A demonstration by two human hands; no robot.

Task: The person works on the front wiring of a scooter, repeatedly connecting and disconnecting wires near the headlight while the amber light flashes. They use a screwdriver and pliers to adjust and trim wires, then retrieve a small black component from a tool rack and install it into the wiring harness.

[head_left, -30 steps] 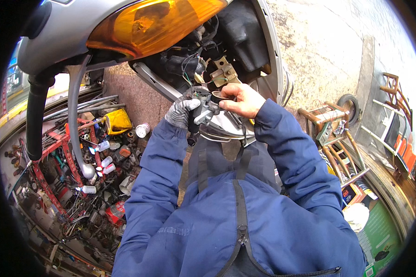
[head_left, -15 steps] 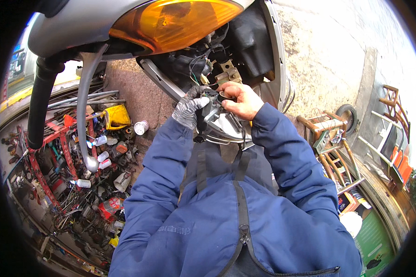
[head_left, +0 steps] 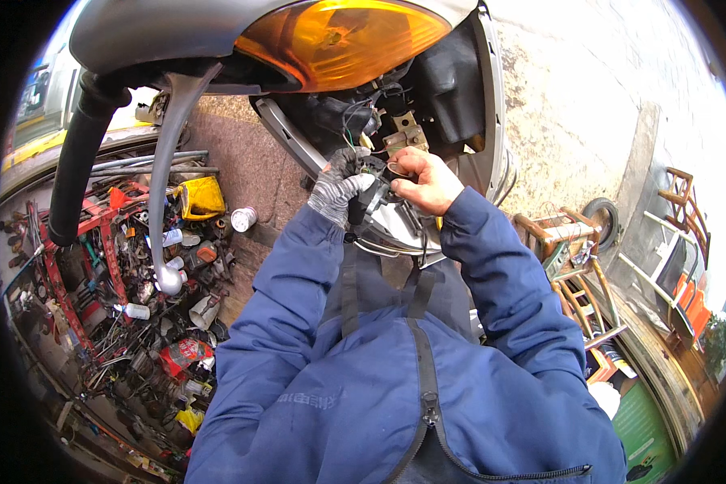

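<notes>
In front of my body is a scooter front with its panel off, a wide orange lamp (head_left: 339, 42) above and a dark cavity with wires below. My left hand (head_left: 337, 190), in a grey striped glove, is closed around a black and silver part (head_left: 371, 196) that I cannot name. My bare right hand (head_left: 427, 181) is closed at the part's right side, thumb and forefinger pinching a small curved, wire-like piece (head_left: 396, 169). Just beyond the fingers are a metal bracket (head_left: 406, 135) and thin wires (head_left: 349, 121).
A black handlebar grip (head_left: 85, 165) and grey brake lever (head_left: 165, 153) hang at the left. Beyond lie a red metal frame (head_left: 56, 282), a yellow container (head_left: 200, 198), a white tub (head_left: 243, 219) and many scattered tools. Wooden chairs (head_left: 569, 242) and a tire (head_left: 603, 214) stand right.
The scooter's lamp, lever and grip sit slightly farther right in view. Both hands stay at the black and silver part, with slight shifts of the left fingers.
</notes>
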